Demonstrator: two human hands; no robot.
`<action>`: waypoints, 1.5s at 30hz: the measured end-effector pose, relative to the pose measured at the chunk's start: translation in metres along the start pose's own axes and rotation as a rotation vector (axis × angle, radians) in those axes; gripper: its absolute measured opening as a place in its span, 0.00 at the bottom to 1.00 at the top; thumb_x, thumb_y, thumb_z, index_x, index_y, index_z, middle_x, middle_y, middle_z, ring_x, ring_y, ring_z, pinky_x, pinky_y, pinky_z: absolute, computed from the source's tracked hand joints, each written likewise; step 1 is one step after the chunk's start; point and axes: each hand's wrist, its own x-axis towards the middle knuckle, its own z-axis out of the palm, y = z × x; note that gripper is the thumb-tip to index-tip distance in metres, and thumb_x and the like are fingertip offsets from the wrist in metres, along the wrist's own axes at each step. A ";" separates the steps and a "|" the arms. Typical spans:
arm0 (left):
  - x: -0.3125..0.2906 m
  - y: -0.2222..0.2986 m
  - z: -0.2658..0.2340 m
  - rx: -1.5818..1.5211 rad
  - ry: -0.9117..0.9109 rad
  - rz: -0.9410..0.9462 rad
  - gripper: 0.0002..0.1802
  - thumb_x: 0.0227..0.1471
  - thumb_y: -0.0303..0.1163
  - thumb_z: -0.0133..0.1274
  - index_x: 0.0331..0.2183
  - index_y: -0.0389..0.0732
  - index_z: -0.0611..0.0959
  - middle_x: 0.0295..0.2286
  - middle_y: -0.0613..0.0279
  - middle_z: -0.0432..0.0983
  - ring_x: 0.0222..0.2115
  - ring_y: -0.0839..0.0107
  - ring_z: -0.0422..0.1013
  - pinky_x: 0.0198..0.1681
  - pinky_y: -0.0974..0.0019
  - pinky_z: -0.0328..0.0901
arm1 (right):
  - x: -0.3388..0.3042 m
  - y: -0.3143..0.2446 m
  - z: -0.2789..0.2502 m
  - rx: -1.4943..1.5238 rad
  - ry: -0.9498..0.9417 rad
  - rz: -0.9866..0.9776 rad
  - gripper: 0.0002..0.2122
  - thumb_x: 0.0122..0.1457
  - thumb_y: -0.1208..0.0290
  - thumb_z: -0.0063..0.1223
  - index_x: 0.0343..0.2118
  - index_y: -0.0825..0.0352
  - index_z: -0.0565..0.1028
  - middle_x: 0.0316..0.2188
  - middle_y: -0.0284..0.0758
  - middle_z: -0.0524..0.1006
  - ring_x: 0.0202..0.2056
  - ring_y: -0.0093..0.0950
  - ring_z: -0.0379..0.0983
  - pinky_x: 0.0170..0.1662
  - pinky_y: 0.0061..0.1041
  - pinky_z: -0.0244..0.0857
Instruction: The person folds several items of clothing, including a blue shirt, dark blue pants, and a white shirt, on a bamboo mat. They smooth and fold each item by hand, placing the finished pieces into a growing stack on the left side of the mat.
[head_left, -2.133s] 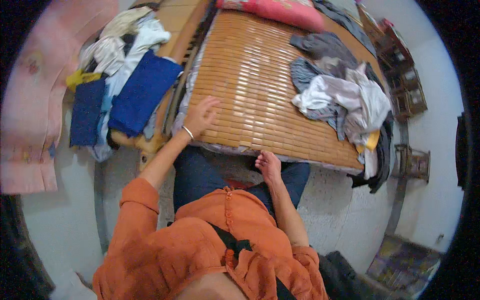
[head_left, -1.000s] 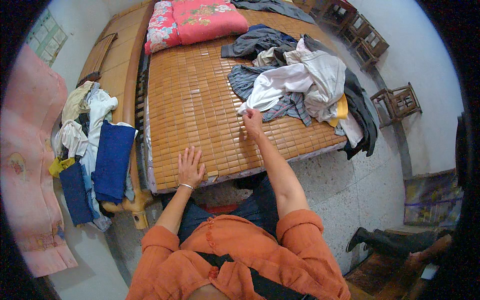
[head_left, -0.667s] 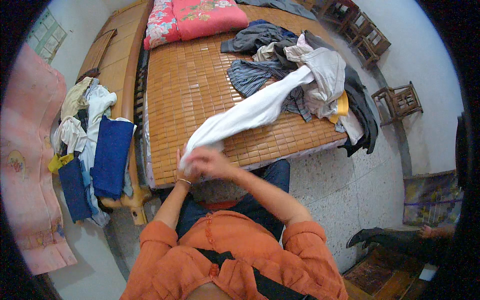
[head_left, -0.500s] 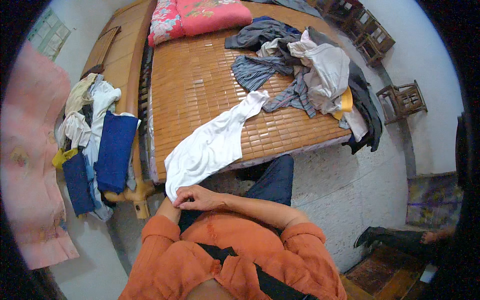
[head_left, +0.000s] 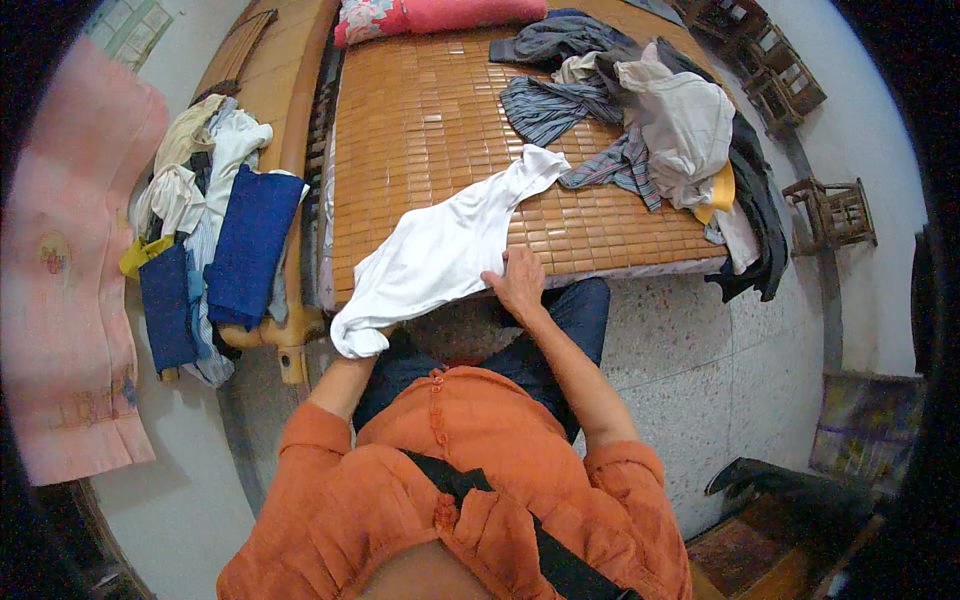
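Observation:
A white knit garment (head_left: 440, 240), perhaps a shirt, lies stretched slantwise across the front edge of the slatted bamboo mat (head_left: 420, 120). Its near end is bunched over my left hand; only my left forearm (head_left: 343, 385) shows below the cloth, so those fingers are hidden. At the garment's right edge is my right hand (head_left: 520, 286), its thumb apart from the fingers and touching the cloth. The garment's far end reaches a striped grey piece of clothing (head_left: 620, 170).
A heap of loose clothes (head_left: 680, 120) covers the mat's right side. Folded clothes (head_left: 250, 240) hang over the wooden bed rail at left, beside a pink cloth (head_left: 70, 260). A rolled red floral quilt (head_left: 450, 12) lies at the back. Wooden stools (head_left: 835, 212) stand along the right wall.
My right hand has moved from beside the left wrist out to the garment's right edge. The garment's near end now bunches over my left hand. The view has shifted slightly.

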 end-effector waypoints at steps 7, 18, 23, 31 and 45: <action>0.034 0.018 0.048 1.199 0.073 -0.600 0.21 0.50 0.44 0.45 0.43 0.43 0.75 0.37 0.57 0.73 0.36 0.62 0.68 0.44 0.64 0.61 | 0.003 -0.001 0.008 0.486 0.066 0.016 0.10 0.51 0.69 0.49 0.30 0.72 0.69 0.25 0.43 0.72 0.26 0.34 0.69 0.31 0.29 0.62; 0.021 -0.010 0.116 1.605 0.025 0.688 0.30 0.39 0.35 0.60 0.44 0.37 0.67 0.31 0.52 0.73 0.32 0.53 0.69 0.37 0.60 0.65 | -0.002 -0.061 -0.056 0.963 0.151 -0.193 0.05 0.51 0.77 0.50 0.31 0.70 0.70 0.44 0.36 0.65 0.35 0.21 0.67 0.37 0.19 0.63; 0.026 -0.012 0.099 1.132 0.226 0.092 0.17 0.51 0.41 0.47 0.30 0.35 0.76 0.21 0.62 0.74 0.21 0.75 0.67 0.23 0.69 0.62 | 0.000 -0.059 -0.061 1.094 0.063 -0.167 0.08 0.52 0.79 0.48 0.36 0.68 0.70 0.41 0.34 0.67 0.39 0.20 0.65 0.42 0.17 0.61; 0.011 0.005 0.125 0.423 0.346 -0.015 0.21 0.55 0.46 0.41 0.30 0.37 0.77 0.22 0.69 0.72 0.19 0.81 0.65 0.23 0.76 0.60 | -0.034 -0.039 -0.064 1.103 0.041 0.186 0.06 0.54 0.74 0.49 0.34 0.70 0.71 0.28 0.28 0.72 0.26 0.15 0.66 0.31 0.15 0.62; 0.000 -0.001 0.120 0.901 0.104 -0.172 0.20 0.54 0.45 0.41 0.33 0.37 0.75 0.30 0.61 0.72 0.29 0.73 0.69 0.34 0.71 0.67 | -0.030 -0.065 -0.089 0.667 -0.145 0.042 0.12 0.55 0.66 0.48 0.31 0.73 0.71 0.22 0.34 0.72 0.22 0.20 0.65 0.28 0.19 0.61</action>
